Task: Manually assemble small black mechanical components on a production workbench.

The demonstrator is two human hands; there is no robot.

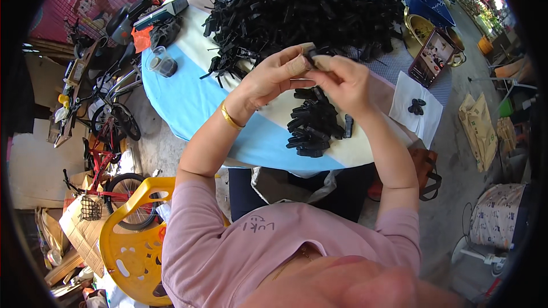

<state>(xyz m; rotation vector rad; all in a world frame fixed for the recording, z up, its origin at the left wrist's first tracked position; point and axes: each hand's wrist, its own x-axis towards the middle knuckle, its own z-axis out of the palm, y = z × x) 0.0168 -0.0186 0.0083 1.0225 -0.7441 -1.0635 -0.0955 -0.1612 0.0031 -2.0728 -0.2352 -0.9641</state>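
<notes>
Both my hands meet over the table, just in front of a big heap of black plastic parts (308,11). My left hand (278,74), with tan wraps on its fingertips and a gold bangle on the wrist, is closed on a small black plastic part (311,57). From the other side my right hand (345,80) pinches the same part; my fingers cover most of it. Below my hands lies a smaller pile of black plastic pieces (313,122), with a single piece (349,126) at its right side.
On the table's right are a propped phone (432,57), a white paper (408,117) with several black pieces, a gold pot (419,27) and a blue basket (428,0). A clear cup (162,64) stands at the left edge. A yellow chair (128,251) and bicycle (108,185) are at left.
</notes>
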